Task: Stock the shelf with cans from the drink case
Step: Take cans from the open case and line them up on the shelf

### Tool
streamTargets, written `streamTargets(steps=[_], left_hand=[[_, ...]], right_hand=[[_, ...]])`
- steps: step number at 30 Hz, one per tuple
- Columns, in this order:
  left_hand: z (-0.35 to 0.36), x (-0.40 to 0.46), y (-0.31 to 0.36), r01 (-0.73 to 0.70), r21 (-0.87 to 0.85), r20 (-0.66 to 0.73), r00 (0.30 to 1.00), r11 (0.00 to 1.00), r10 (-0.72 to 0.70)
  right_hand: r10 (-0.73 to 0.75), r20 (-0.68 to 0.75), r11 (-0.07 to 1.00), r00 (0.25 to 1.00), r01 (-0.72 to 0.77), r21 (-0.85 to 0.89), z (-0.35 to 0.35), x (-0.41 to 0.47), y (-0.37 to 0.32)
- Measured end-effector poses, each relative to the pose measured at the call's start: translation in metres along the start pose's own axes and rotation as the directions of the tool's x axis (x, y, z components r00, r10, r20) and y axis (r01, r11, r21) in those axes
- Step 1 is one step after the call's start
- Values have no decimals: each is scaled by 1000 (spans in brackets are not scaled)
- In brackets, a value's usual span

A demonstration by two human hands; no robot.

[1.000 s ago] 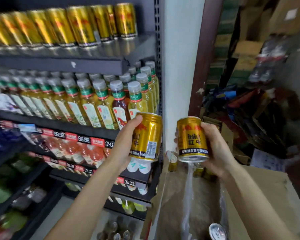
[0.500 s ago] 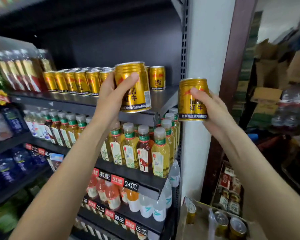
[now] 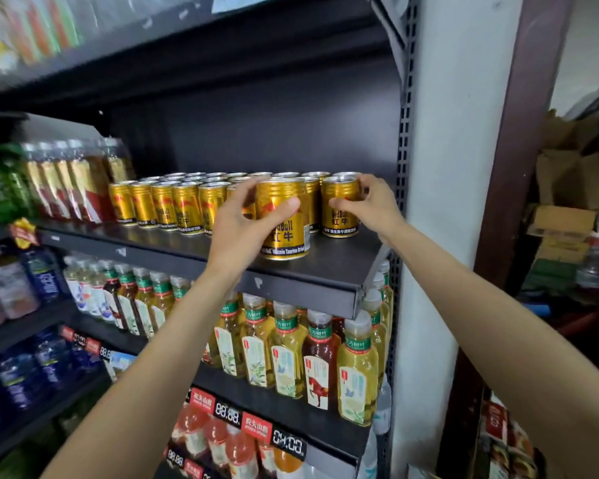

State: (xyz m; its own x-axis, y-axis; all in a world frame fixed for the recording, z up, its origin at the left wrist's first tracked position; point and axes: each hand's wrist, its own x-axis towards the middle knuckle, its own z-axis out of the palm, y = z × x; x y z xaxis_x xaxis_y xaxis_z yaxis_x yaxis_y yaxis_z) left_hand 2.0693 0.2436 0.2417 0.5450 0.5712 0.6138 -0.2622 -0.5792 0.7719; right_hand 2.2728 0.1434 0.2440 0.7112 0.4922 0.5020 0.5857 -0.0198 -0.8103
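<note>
Both cans are being set down, so the step in hand is the placing itself. The left hand (image 3: 242, 223) wraps a gold Red Bull can (image 3: 284, 219), thumb across the front and fingers (image 3: 253, 186) curled round the back; the can stands upright near the front edge of the dark metal shelf (image 3: 312, 271), ahead of the standing rows of gold cans (image 3: 173, 205). Whether its base rests fully on the shelf I cannot tell. The right hand (image 3: 370, 205) pinches a second gold can (image 3: 339, 207) near its top, thumb in front and fingertips over the rim; it sits at the right end of the shelf, beside the perforated upright (image 3: 403, 160).

Next, I judge, each can wants a short push back until it meets the row behind, kept upright, then a clean release; the front can stands close to the lip, so a careless let-go could tip it off.

Below, the next shelf carries tea bottles with green neck labels (image 3: 287, 344), and lower still are orange drinks behind red price tags (image 3: 256, 425). To the right, past a white pillar (image 3: 443, 202) and a dark door frame (image 3: 512, 167), cardboard boxes (image 3: 561, 223) are stacked in a storeroom
</note>
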Motion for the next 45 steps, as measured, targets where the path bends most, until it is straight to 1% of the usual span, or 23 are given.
streamTargets(steps=[2, 4, 8, 12, 13, 15, 17, 18, 20, 22, 23, 26, 27, 29, 32, 33, 37, 39, 42, 44, 45], left_hand=[[1, 4, -3, -24, 79, 25, 999, 997, 22], [3, 8, -4, -28, 108, 61, 998, 994, 22], [18, 16, -4, -57, 149, 109, 993, 987, 41], [35, 25, -1, -120, 265, 139, 987, 957, 86], [39, 28, -1, -135, 299, 144, 985, 945, 95], [46, 33, 0, -161, 359, 155, 982, 919, 111], [48, 38, 3, -190, 415, 190, 974, 890, 120], [48, 40, 4, -217, 450, 224, 966, 866, 126], [45, 45, 5, -286, 523, 301, 943, 803, 139], [40, 49, 5, -365, 570, 370, 914, 736, 167], [37, 52, 5, -412, 594, 395, 897, 690, 196], [28, 61, 2, -562, 681, 475, 827, 469, 301], [26, 63, 0, -577, 698, 483, 817, 424, 316], [23, 64, -5, -561, 728, 456, 826, 394, 331], [26, 62, -13, -521, 743, 414, 851, 419, 325], [27, 61, -15, -517, 737, 411, 855, 437, 318], [29, 58, -19, -481, 695, 387, 877, 534, 285], [29, 53, -16, -458, 658, 340, 889, 598, 307], [31, 32, -4, -457, 551, 223, 887, 698, 405], [33, 10, 6, -466, 450, 152, 881, 762, 449], [35, -3, 11, -479, 386, 126, 874, 788, 470]], right_hand=[[-22, -3, 1000, 1000, 22, 9, 5, 11, 13], [-21, 7, 1000, 1000, 20, 8, 6, 13, 17], [-30, 13, 997, 999, 31, -70, 4, 11, 10], [7, 17, 992, 1000, -5, -122, -2, 5, -3], [13, 22, 993, 1000, -10, -121, -5, 3, -5], [6, 9, 998, 1000, -6, -59, -10, -4, -8], [-44, -33, 999, 998, 44, -9, -15, -13, -12], [-77, -26, 997, 997, 77, -5, -18, -19, -14], [-126, 72, 992, 990, 127, -17, -19, -31, -20], [-131, 153, 990, 980, 136, -27, -17, -39, -23], [-135, 156, 989, 979, 142, -34, -15, -41, -24], [-161, 87, 986, 983, 163, -20, -12, -43, -29], [-157, 54, 988, 986, 157, 2, -11, -43, -30], [-161, 1, 987, 987, 161, -4, -8, -42, -31], [-192, -26, 973, 981, 187, -132, 0, -42, -33], [-197, -37, 971, 980, 190, -145, 1, -42, -33], [-173, -30, 983, 985, 170, -68, -1, -48, -30], [-179, -40, 983, 983, 177, -57, -5, -55, -28], [-254, -102, 963, 962, 243, -114, -16, -72, -26], [-338, -161, 933, 927, 309, -183, -25, -89, -26], [-398, -191, 906, 897, 352, -237, -30, -100, -26]])
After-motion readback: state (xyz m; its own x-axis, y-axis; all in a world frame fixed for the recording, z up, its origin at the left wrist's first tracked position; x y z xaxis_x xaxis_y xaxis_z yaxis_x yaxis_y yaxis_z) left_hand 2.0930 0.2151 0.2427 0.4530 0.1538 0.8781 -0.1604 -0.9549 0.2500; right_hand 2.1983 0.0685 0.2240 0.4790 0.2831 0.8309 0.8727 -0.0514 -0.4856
